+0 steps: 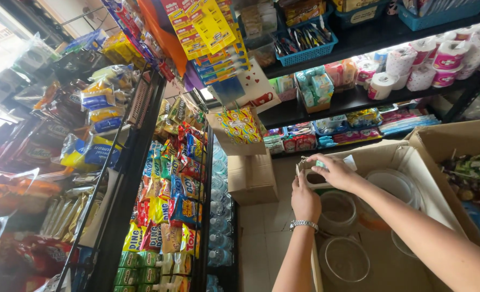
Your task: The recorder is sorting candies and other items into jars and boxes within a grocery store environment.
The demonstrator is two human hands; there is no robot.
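Note:
My left hand [304, 201], with a silver watch on its wrist, grips the near side of a small white box-like container [313, 177] held over an open cardboard box [407, 157]. My right hand [334, 168] rests on top of that same container, fingers curled over its far edge. Below them, inside the box, lie clear round plastic tubs [343, 258] and lids [394, 184].
A wire rack of snack bags [169, 194] stands at left with bottled water [218, 205] beside it. A closed carton [252, 178] sits on the tiled floor. Dark shelves [358, 97] hold toilet rolls, baskets and packets. Another open box [467, 140] is at right.

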